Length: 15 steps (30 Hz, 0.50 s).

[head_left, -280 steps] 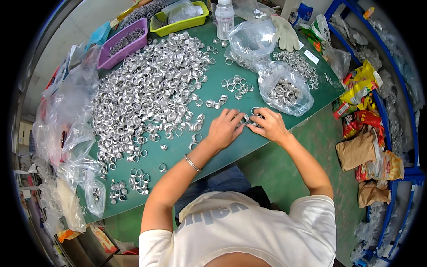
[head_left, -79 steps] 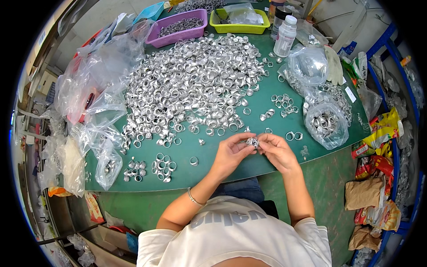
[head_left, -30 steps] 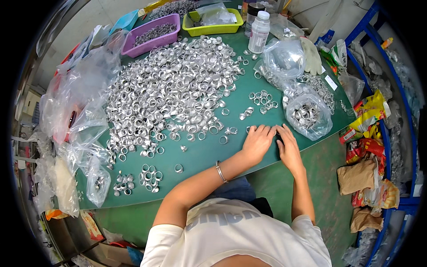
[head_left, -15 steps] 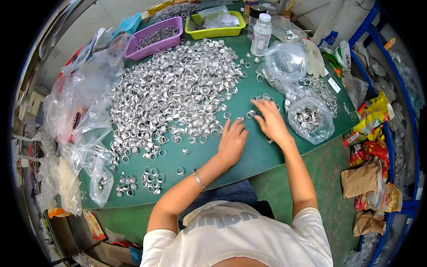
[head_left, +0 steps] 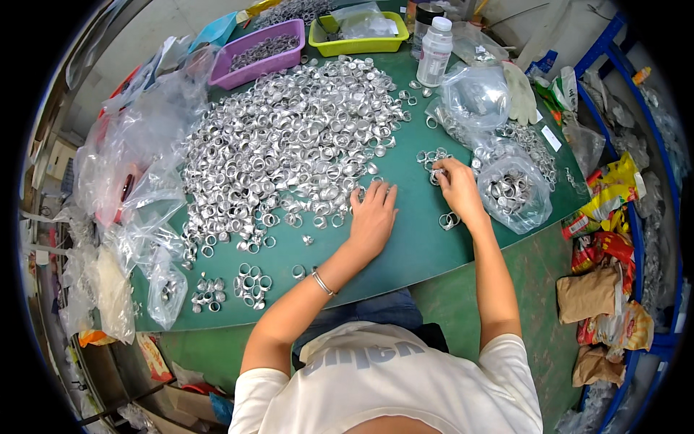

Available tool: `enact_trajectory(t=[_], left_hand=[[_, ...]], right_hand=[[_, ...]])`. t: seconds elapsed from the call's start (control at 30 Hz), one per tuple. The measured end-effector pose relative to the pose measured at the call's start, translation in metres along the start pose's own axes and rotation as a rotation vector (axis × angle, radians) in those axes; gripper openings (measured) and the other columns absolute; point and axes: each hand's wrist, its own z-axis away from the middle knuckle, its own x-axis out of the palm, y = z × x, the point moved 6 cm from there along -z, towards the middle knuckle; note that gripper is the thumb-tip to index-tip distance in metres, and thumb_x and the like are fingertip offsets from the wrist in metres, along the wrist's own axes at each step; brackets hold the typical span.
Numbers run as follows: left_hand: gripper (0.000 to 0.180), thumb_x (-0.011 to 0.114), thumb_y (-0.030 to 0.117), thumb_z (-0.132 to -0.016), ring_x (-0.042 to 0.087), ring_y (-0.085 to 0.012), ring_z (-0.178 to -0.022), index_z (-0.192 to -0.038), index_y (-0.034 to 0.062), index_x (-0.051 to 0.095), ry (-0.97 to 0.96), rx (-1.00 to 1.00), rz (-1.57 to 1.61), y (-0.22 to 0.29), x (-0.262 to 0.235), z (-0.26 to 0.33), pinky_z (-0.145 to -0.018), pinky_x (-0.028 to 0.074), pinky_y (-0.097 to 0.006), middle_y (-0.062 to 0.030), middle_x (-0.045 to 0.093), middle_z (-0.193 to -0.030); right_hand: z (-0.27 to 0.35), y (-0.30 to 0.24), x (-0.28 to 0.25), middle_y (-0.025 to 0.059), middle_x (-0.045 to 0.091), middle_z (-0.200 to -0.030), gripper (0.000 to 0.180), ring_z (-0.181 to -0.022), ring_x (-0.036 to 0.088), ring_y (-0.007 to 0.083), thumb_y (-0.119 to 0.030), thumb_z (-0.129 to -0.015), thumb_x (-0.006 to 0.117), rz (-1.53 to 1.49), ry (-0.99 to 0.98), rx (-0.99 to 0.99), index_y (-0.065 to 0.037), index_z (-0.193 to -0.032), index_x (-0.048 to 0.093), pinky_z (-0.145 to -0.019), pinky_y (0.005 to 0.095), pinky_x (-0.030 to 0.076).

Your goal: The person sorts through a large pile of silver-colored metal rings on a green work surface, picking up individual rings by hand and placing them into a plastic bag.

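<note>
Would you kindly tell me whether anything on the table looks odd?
Nothing looks clearly damaged, but a lone ring lies apart from both the large ring pile and the small ring cluster to its left, so it seems stray.

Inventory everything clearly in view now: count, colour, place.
Table: one, green, centre
Ring pile: one, silver, on table
Small ring groups: several, silver, beside pile
Long basket: one, purple, far left
Second basket: one, yellowish, beside it
Bottle: one, white, far side
Jar: one, dark lid, behind bottle
Glove: one, white, right
Clear bags: several, transparent, both sides
Printed packets: several, mixed, right
Paper bags: two, brown, right
Shelving: one, blue, right
Shirt: one, white, bottom
Bracelet: one, silver, left wrist
Left grip: one, bare, pile's edge
Right grip: one, bare, right ring group
</note>
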Motion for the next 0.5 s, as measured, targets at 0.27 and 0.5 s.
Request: enact_trajectory(t=[0.27,0.5], left_hand=[[0.039,0.055,-0.002,-0.075,0.044,-0.0279,-0.121,-0.114,0.003,0.055,-0.126,0.016,0.015,-0.006,-0.009,0.015,-0.106,0.019,-0.063,-0.0108,0.053,-0.115],[0.039,0.054,-0.002,-0.079,0.042,-0.0269,-0.127,-0.118,0.0051,0.054,-0.104,0.009,0.1,-0.01,-0.024,0.043,-0.108,0.02,-0.06,-0.0088,0.053,-0.121]], right_hand=[[0.0,0.035,0.002,0.0161,0.06,-0.091,0.022,-0.075,0.059,0.0261,0.002,-0.077,0.055,-0.131,0.065,0.186,0.001,-0.097,0.065,-0.069,0.035,0.047],[0.001,-0.011,-0.007,0.0182,0.055,-0.106,0.023,-0.094,0.057,0.0363,0.004,-0.079,0.056,-0.012,0.123,0.13,0.001,-0.102,0.061,-0.082,0.0427,0.047]])
